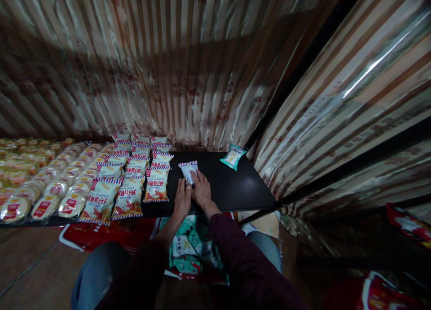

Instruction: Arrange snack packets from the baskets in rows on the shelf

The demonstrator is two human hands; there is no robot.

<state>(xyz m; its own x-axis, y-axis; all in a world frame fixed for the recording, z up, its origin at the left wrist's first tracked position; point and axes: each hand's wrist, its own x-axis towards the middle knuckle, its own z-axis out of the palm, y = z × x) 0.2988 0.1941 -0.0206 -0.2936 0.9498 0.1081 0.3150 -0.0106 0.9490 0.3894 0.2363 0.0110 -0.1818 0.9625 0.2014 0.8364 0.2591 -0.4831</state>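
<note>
A small white snack bag (187, 168) with a striped top edge lies on the black shelf (242, 189). My right hand (202, 191) rests on it, fingers stretched out over its right and lower part. Beside it, my left hand (182, 199) lies with fingers extended at the bag's lower left edge; whether it presses on the bag I cannot tell. To the left, several white-and-red snack bags (157, 183) of similar look stand in rows. One green snack bag (233, 157) sits apart at the shelf's back right corner.
Round packaged cakes (46, 206) fill the shelf's left side. Under the shelf, between my knees, are green snack bags (186, 245) and red packaging (111, 233). Striped plastic sheeting (175, 67) hangs behind. A dark metal post (296, 85) slants up at the right.
</note>
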